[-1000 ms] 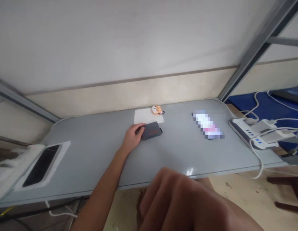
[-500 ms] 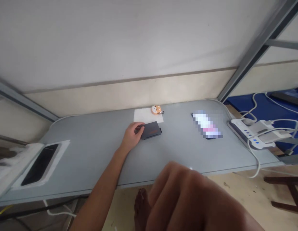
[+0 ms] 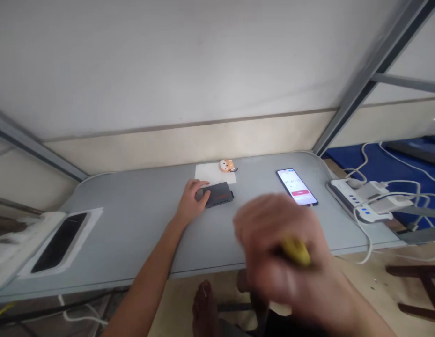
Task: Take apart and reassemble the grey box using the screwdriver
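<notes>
A small dark grey box (image 3: 219, 194) with red lettering, a row of vent holes and a connector on its right end lies flat on the grey table. My left hand (image 3: 193, 201) grips its left end, thumb at the front corner and index finger at the back. Raised close to the camera, my right hand (image 3: 280, 248) is curled into a blurred fist. Out of that fist pokes a rounded yellow handle end (image 3: 296, 251); the rest of the object is hidden by the fingers.
Behind the box are white paper (image 3: 206, 173) and an orange-and-white animal-face case (image 3: 227, 165). A lit phone (image 3: 297, 187) lies to the right, near a power strip (image 3: 357, 201) with cables. At left, a dark-screened phone (image 3: 59, 243) rests by white equipment.
My right hand has lifted and turned, bringing the yellow handle end into view. My left hand stays at the box, its fingers slightly more spread. The camera view has shifted a little.
</notes>
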A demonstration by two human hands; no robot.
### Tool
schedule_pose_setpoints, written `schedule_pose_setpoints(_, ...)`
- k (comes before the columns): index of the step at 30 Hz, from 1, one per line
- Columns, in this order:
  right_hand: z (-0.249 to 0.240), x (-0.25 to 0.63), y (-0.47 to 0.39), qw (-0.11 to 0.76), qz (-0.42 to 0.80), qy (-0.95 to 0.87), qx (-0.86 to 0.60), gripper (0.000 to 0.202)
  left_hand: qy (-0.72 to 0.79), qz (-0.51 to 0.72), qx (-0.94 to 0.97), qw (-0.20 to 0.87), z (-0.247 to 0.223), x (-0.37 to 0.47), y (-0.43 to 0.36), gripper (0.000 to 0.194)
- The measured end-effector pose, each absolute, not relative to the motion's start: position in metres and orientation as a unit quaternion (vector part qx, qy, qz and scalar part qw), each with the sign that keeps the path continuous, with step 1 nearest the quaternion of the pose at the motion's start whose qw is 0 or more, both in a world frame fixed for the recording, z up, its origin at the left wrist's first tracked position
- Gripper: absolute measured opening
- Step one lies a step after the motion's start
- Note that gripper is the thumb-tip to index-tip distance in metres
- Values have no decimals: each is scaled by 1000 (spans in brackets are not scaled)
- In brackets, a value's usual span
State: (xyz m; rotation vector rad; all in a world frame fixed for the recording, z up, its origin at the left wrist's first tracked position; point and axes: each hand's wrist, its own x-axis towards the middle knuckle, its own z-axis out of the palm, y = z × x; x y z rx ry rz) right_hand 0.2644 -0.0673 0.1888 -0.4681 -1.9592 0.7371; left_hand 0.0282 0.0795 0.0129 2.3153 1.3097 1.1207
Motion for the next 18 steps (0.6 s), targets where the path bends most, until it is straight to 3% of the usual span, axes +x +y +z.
schedule_pose_setpoints(3,157,271,-15,556,257,-710,-346,49,425,360,818,144,14,27,77,34)
schedule_pose_setpoints(7,93,281,36,567,127,-671,-460,49,402,342,830,181,13,25,76,32)
schedule_pose_setpoints(11,48,278,41,594,42,-653,-467,51,397,352,825,194,12,24,77,27)
schedule_pose_setpoints(18,34,272,26,607,-5,-665,-435,45,402,343,829,186,14,27,74,24)
